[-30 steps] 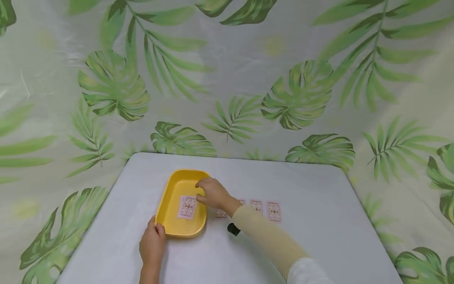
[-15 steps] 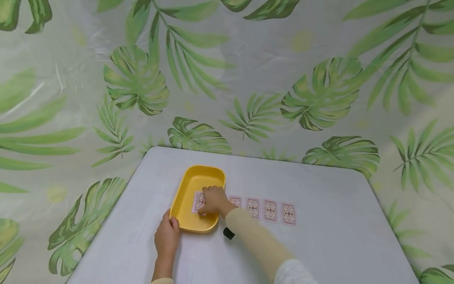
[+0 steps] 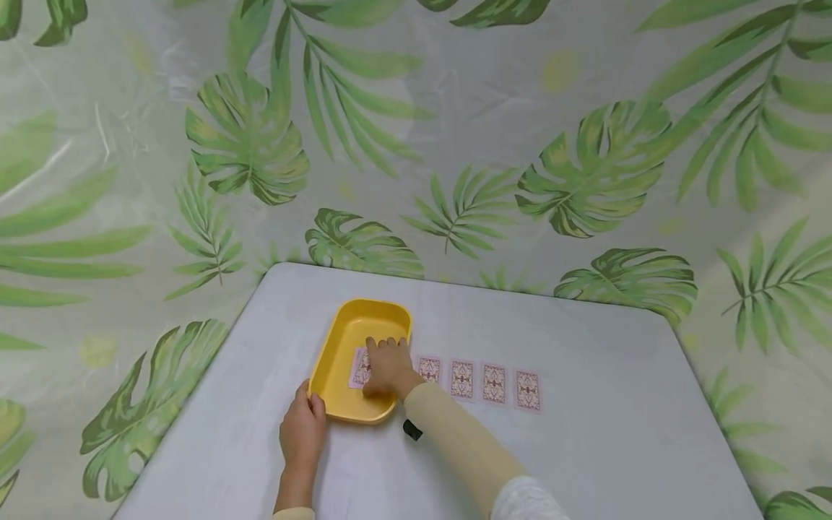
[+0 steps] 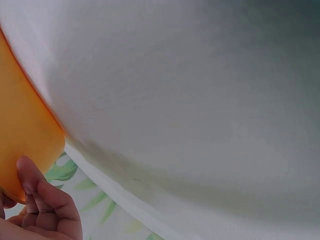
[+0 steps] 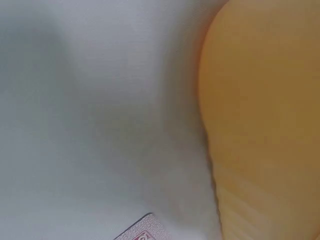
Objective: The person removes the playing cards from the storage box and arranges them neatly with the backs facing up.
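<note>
A yellow tray (image 3: 325, 361) stands left of centre on the table. My left hand (image 3: 302, 430) holds its near left corner, thumb on the rim; in the left wrist view the left hand (image 4: 50, 210) has its fingers bent at the tray (image 4: 25, 115). Playing cards (image 3: 360, 368) lie face down in the tray, overlapping. Over their right side is my right hand (image 3: 388, 367), fingers toward the far side and thumb toward the near side. It hides part of the cards, so whether it pinches one cannot be seen.
Several face-down playing cards (image 3: 494, 383) lie in a row right of the tray on the white table (image 3: 604, 433). A card corner (image 5: 145, 231) shows low in the right wrist view. A leaf-patterned curtain (image 3: 468, 144) hangs behind the table's far edge.
My right hand has moved from the tray's right rim down onto the cards inside and stays there. My left hand keeps its hold on the tray. The head view has shifted.
</note>
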Demonstrator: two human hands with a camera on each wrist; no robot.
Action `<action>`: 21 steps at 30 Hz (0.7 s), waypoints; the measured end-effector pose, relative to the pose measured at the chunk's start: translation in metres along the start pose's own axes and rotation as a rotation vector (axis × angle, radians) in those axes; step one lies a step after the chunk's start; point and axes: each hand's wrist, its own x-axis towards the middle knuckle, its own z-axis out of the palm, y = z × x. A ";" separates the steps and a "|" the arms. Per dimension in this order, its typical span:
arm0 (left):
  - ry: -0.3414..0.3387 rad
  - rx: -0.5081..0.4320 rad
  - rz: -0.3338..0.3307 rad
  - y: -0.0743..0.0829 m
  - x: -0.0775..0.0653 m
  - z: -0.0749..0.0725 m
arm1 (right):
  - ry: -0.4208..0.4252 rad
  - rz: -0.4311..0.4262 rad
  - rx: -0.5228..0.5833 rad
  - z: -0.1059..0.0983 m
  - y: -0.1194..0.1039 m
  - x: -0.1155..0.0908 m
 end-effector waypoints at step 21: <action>-0.023 0.007 -0.014 0.003 0.000 -0.001 | 0.025 -0.140 0.108 -0.015 0.014 -0.008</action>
